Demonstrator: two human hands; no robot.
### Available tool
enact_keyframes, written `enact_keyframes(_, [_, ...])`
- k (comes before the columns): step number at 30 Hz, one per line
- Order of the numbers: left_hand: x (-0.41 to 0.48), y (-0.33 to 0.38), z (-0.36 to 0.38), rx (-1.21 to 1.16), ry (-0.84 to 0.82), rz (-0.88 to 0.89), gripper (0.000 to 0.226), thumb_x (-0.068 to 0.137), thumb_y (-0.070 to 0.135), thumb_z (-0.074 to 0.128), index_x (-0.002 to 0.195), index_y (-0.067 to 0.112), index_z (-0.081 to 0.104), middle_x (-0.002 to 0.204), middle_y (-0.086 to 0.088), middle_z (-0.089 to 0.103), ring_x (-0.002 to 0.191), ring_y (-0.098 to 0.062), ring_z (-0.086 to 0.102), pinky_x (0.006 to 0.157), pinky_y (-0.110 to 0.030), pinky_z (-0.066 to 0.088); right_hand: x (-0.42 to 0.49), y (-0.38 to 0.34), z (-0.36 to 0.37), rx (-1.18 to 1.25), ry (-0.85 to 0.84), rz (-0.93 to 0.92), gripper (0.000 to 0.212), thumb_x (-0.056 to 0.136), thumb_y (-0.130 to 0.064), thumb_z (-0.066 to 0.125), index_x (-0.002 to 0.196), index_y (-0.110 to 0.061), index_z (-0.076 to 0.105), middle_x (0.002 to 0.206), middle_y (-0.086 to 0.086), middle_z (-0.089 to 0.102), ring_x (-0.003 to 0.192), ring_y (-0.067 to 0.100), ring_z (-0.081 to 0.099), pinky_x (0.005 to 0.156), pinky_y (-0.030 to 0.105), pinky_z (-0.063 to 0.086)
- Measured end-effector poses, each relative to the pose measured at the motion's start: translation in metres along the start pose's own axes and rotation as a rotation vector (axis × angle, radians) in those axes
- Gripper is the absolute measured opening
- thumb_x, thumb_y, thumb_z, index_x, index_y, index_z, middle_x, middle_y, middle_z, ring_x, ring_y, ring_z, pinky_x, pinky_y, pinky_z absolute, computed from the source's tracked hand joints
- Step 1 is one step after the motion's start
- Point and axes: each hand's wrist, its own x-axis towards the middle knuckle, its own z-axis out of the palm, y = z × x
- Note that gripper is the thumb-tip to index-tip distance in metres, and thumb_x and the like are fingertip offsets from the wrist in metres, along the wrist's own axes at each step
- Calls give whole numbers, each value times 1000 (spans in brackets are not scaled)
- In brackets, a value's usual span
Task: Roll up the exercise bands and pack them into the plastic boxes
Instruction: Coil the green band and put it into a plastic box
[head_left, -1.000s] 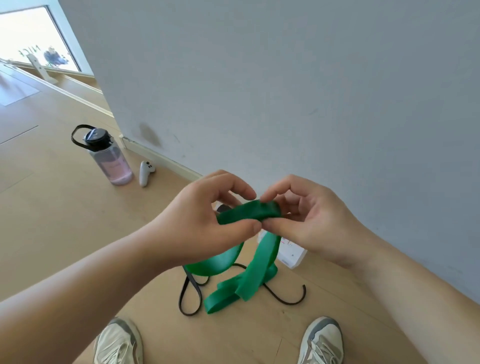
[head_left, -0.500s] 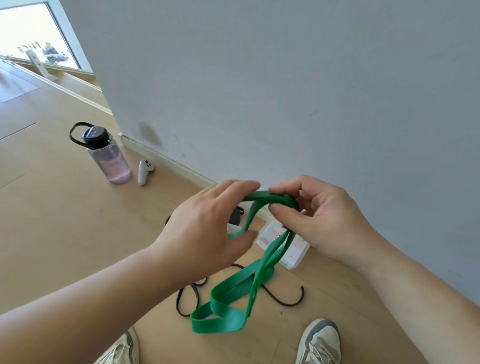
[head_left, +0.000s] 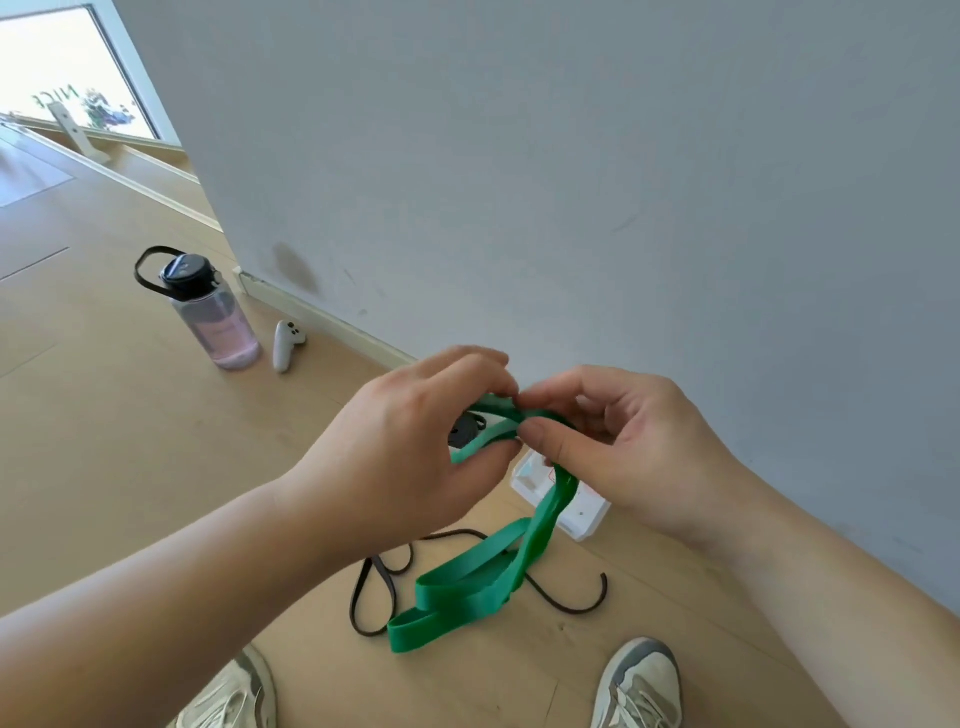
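Note:
A long green exercise band (head_left: 470, 584) hangs from my two hands in front of the wall, its lower loops drooping above the wooden floor. My left hand (head_left: 405, 452) pinches the band's upper part between thumb and fingers. My right hand (head_left: 623, 447) pinches the same top section just to the right, thumb on the band. A thin black exercise band (head_left: 376, 597) lies looped on the floor under the green one. A clear plastic box (head_left: 582, 512) sits on the floor by the wall, partly hidden by my right hand and the band. A dark rolled item (head_left: 465, 431) shows between my hands.
A pink water bottle (head_left: 215, 317) with a black lid stands on the floor at the left, a white controller (head_left: 285, 345) next to it. The grey wall (head_left: 571, 182) rises close ahead. My two shoes (head_left: 639, 686) are at the bottom edge.
My hands have come closer together at the top of the green band, and the hanging loops have dropped lower and shifted right.

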Motion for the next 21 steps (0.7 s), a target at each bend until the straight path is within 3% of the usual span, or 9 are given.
enact_keyframes(3, [-2, -5, -4, 63, -101, -18, 54, 82, 31, 79, 133, 30, 61, 138, 16, 57, 110, -7, 65, 82, -33, 58, 3, 3, -2, -40, 54, 17, 19, 93, -9, 73, 100, -25, 79, 88, -4, 81, 81, 9, 76, 76, 23, 58])
enact_keyframes(6, [-1, -6, -10, 10, -124, -4, 65, 82, 26, 79, 142, 29, 55, 138, 19, 51, 109, -6, 64, 84, -30, 57, 7, 5, -9, -37, 109, 54, 14, 96, -14, 70, 100, -25, 78, 88, 4, 80, 76, 16, 72, 79, 45, 62])
enact_keyframes(10, [1, -11, -16, 29, -58, 20, 59, 87, 22, 79, 141, 22, 57, 133, 13, 59, 108, -11, 66, 86, -37, 58, 8, 4, -11, -37, 115, 103, 11, 99, -15, 65, 102, -20, 74, 89, 6, 79, 70, 19, 62, 82, 54, 58])
enact_keyframes(13, [2, -13, -18, 56, -9, 35, 48, 90, 20, 77, 136, 18, 63, 124, 9, 68, 101, -12, 69, 83, -38, 60, 8, 6, -13, -63, 26, 149, 11, 101, -16, 62, 105, -20, 71, 93, 4, 79, 76, 19, 67, 87, 52, 58])
enact_keyframes(17, [4, -12, -16, 52, 19, 70, 34, 93, 15, 74, 126, 14, 69, 107, 7, 74, 85, -13, 72, 71, -38, 61, 3, 7, -6, -61, -119, 206, 7, 99, -18, 67, 106, -19, 67, 98, 3, 79, 98, 26, 74, 96, 44, 58])
enact_keyframes(21, [5, -5, -13, -8, 51, 67, 29, 92, 21, 73, 121, 17, 70, 99, 11, 77, 83, -10, 73, 71, -36, 61, 0, 7, 4, 38, -50, 141, 31, 81, -10, 85, 105, -17, 66, 102, 1, 79, 99, 17, 76, 91, 35, 60])
